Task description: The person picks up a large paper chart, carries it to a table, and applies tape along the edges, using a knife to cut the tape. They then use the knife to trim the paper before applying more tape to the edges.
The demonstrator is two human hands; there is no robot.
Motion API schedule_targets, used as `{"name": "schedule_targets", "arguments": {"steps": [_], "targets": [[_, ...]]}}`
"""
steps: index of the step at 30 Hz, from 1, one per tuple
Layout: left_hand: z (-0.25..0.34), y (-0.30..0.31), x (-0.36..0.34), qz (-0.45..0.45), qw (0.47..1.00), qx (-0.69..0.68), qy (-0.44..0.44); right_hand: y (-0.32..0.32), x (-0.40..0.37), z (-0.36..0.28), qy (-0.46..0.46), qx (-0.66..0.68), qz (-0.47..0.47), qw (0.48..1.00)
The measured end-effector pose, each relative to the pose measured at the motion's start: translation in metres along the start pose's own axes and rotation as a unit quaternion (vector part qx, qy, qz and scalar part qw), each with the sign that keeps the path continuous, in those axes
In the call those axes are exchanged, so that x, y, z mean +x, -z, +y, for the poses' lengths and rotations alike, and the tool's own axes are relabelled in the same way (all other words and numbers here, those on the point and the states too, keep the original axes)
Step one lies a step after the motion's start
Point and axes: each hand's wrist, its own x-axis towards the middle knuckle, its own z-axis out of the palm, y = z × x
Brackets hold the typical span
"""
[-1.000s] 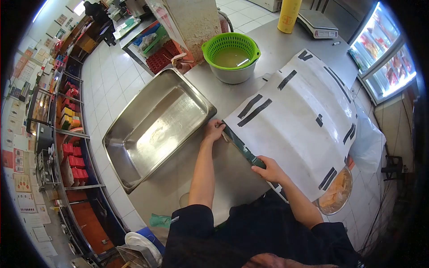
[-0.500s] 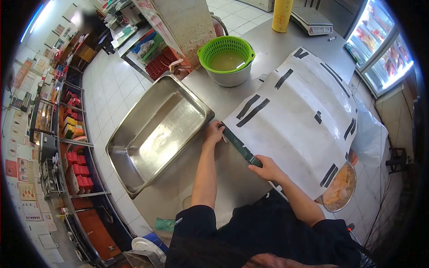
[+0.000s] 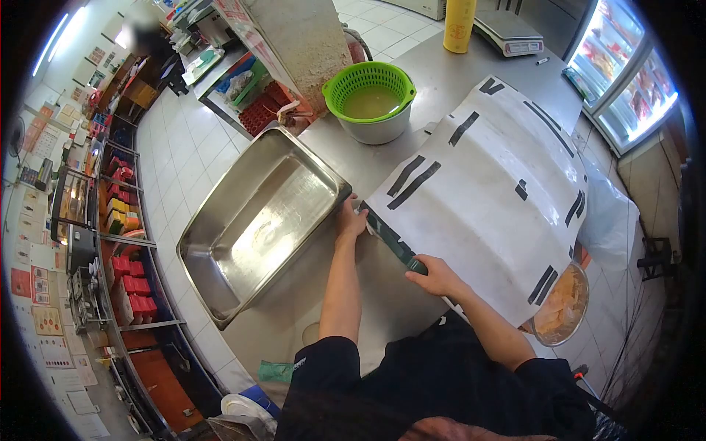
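Shelves (image 3: 147,324) with red packs (image 3: 136,287) line the far left, across the tiles (image 3: 184,154) from the steel table (image 3: 408,309) where I stand. A deep metal tray (image 3: 250,239), bare inside, sits askew along the table's left side, a scrap of green plastic (image 3: 276,371) near my left sleeve (image 3: 323,367). My left hand (image 3: 351,220), just beside the tray's corner, is curled narrow, its fingers holding the upper end of a dark green strip (image 3: 392,244). Farther back, a green colander (image 3: 368,70) sits in a pale bucket (image 3: 373,131), cloudy liquid inside. The strip slants along the left edge of a white sheet (image 3: 478,202) marked with black tape; my right hand (image 3: 439,278) is closed around its lower end, thumb toward me. Behind the sheet stand a yellow bottle (image 3: 459,26) and a scale (image 3: 507,33). At right, a bowl (image 3: 562,341) of orange-toned food peeks past the sheet's edge, near a clear bag (image 3: 610,217), while a fridge (image 3: 625,62) glows beyond.
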Motion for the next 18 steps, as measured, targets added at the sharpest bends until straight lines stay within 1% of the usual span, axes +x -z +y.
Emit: {"name": "schedule_targets", "arguments": {"steps": [2,5,7,8,10,11,13,14,16,18], "targets": [[0.007,0.004,0.000,-0.034,0.998,0.001,0.060,0.000,-0.001,0.003,-0.001,0.000,0.004,1.000],[0.015,0.011,-0.002,-0.045,0.996,0.026,0.074,0.001,-0.005,0.001,-0.013,0.009,0.011,1.000],[0.019,0.014,-0.009,-0.031,0.997,0.017,0.073,0.003,-0.011,-0.005,-0.023,0.024,0.021,0.999],[0.021,0.015,-0.013,-0.024,0.997,0.013,0.072,0.001,-0.009,0.000,-0.041,0.050,0.009,0.998],[0.020,0.009,-0.028,0.007,0.999,-0.007,-0.042,-0.005,-0.002,0.016,-0.075,0.102,-0.013,0.992],[0.020,0.005,-0.035,0.022,0.995,-0.019,-0.099,-0.006,0.001,0.020,-0.060,0.087,-0.001,0.994],[0.015,-0.002,-0.051,0.018,0.977,-0.004,-0.214,-0.010,0.001,0.020,-0.035,0.060,0.021,0.997],[0.014,-0.004,-0.058,0.017,0.963,0.004,-0.269,-0.009,-0.001,0.016,-0.036,0.050,0.021,0.998],[0.004,-0.011,-0.063,0.013,0.965,0.043,-0.258,-0.004,-0.003,0.008,-0.038,0.031,0.021,0.999],[-0.005,-0.017,-0.063,0.003,0.967,0.063,-0.246,-0.004,-0.003,0.009,-0.015,-0.008,0.036,0.999]]}}
